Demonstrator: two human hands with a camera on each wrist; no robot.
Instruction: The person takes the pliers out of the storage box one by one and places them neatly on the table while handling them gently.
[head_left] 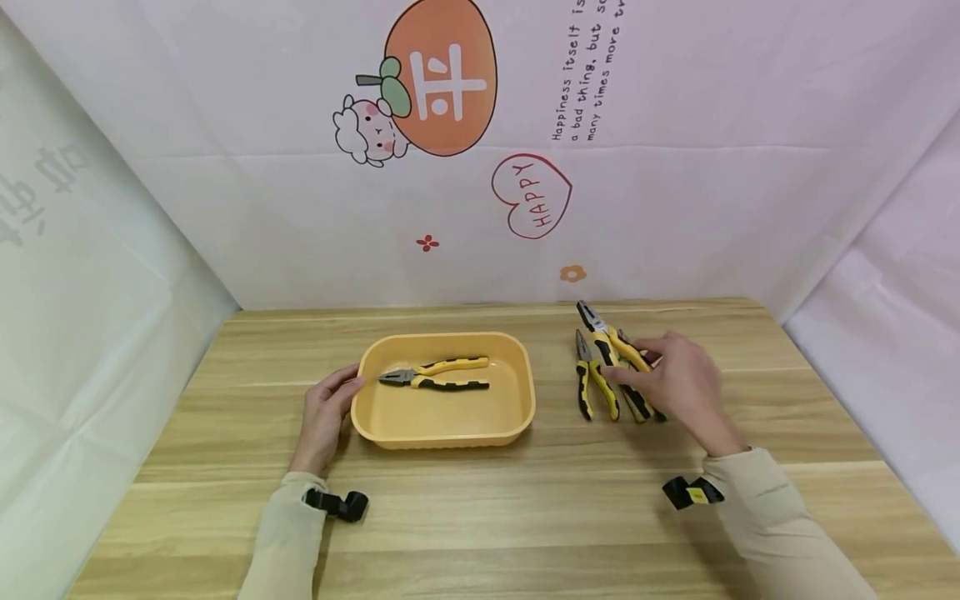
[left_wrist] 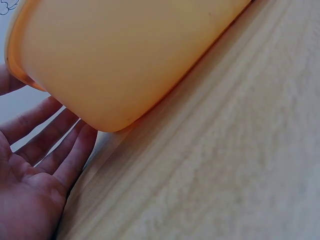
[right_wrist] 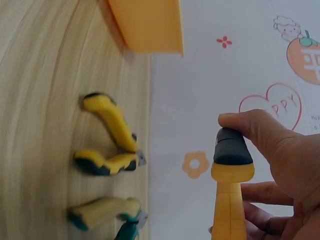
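Note:
My right hand (head_left: 675, 379) grips yellow-and-black combination pliers (head_left: 603, 343), jaws pointing up and away. In the right wrist view, the thumb lies by the black end of one handle. Beneath that hand on the table are needle-nose pliers (head_left: 583, 375) with yellow-and-black handles. Another pair of pliers (right_wrist: 100, 212), tan and dark green, is partly covered by my hand in the head view. My left hand (head_left: 324, 417) holds the yellow plastic tray (head_left: 442, 437) at its left end, thumb at the rim, fingers against the outer wall. Combination pliers (head_left: 450, 385) lie inside the tray.
The wood-grain table (head_left: 480, 517) ends at a white printed cloth backdrop (head_left: 675, 208). Similar cloth hangs on the left and right sides. A black wrist camera (head_left: 337, 504) sits on the left sleeve, another camera (head_left: 692, 493) on the right.

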